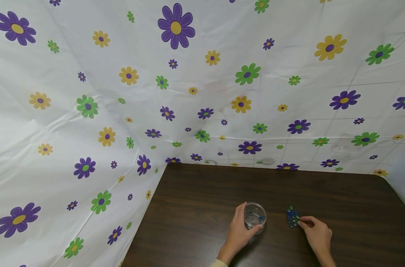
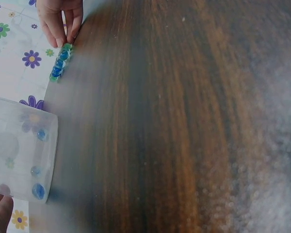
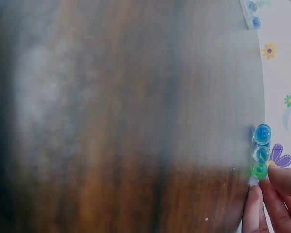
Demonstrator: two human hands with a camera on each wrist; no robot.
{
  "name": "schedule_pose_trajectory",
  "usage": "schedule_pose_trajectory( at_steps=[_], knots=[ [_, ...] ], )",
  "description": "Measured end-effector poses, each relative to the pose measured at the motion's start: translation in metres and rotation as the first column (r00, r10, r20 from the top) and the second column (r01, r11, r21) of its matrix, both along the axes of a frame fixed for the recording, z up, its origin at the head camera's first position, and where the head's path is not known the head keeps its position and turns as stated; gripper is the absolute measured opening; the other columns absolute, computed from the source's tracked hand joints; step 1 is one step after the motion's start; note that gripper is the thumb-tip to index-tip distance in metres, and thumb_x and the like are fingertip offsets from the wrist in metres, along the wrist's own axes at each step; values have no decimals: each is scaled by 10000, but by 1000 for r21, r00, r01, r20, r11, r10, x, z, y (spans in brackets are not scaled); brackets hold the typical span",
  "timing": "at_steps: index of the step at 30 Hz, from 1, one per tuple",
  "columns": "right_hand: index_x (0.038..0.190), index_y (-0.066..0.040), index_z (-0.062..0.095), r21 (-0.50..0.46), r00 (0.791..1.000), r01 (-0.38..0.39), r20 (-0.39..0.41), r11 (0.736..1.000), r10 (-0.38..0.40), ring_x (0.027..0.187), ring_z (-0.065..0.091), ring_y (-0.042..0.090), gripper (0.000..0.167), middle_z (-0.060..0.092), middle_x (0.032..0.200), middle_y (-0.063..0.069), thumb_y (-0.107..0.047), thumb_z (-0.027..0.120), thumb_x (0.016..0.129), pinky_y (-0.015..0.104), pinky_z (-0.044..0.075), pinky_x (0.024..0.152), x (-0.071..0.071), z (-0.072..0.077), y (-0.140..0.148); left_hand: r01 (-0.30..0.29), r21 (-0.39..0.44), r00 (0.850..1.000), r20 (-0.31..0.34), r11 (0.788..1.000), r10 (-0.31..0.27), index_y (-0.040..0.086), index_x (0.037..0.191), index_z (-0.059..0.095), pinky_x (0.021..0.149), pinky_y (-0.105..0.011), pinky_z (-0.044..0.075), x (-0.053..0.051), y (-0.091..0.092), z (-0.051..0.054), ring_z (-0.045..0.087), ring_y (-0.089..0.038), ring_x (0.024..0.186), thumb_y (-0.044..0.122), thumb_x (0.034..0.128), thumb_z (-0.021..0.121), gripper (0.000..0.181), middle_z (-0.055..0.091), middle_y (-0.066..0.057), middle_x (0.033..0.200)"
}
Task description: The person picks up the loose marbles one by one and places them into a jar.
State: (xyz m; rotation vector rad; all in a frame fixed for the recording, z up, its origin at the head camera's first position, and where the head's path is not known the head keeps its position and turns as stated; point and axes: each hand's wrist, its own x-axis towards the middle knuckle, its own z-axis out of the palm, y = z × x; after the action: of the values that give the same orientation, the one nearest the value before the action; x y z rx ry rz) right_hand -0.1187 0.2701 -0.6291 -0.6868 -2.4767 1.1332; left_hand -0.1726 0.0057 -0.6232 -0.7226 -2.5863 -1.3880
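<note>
My left hand [image 1: 238, 230] grips a clear plastic cup [image 2: 19, 145] from its left side, thumb at the front and fingers behind. Low inside it lie a few blue glass marbles [image 2: 38, 191]. To the right, a small cluster of blue and green glass marbles [image 1: 290, 217] lies on the table, apart from the cup. The thumb and fingertips of my right hand [image 1: 317, 234] pinch a green marble [image 3: 259, 171] at the cluster's near right edge. That marble still touches or nearly touches its neighbours; I cannot tell which.
The dark wood-grain table [image 1: 189, 207] extends around both hands. A white sheet [image 1: 196, 107] printed with purple, yellow and green flowers hangs along the table's back edge and its left side. More of this sheet shows at the far right.
</note>
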Motion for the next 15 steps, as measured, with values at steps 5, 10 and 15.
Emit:
schedule_pose_trajectory(
  at_steps=[5, 10, 15],
  knots=[
    [935, 63, 750, -6, 1000, 1, -5, 1000, -1, 714, 672, 257, 116, 745, 798, 149, -20, 793, 866, 583, 326, 977, 0, -1, 1, 0, -6, 1000, -2, 1000, 0, 134, 1543, 416, 945, -426, 535, 0, 0, 0, 604, -281, 1242, 444, 863, 817, 848, 517, -31, 1478],
    [910, 55, 750, 10, 1000, 5, -10, 1000, -5, 698, 664, 250, 92, 741, 786, 145, -14, 786, 862, 573, 336, 954, 0, -2, 1, -1, -5, 1000, 3, 1000, 1, 127, 1544, 415, 967, -421, 528, 0, 0, -1, 594, -261, 1258, 442, 863, 819, 852, 514, -25, 1481],
    [900, 56, 745, 11, 1000, 7, -14, 1000, -6, 700, 662, 270, 85, 738, 786, 152, -6, 787, 859, 582, 328, 955, -1, -1, -1, -3, -7, 1000, -21, 1000, 3, 89, 1535, 425, 966, -414, 530, -1, 0, -2, 602, -258, 1247, 437, 860, 823, 857, 520, -33, 1476]
  ],
)
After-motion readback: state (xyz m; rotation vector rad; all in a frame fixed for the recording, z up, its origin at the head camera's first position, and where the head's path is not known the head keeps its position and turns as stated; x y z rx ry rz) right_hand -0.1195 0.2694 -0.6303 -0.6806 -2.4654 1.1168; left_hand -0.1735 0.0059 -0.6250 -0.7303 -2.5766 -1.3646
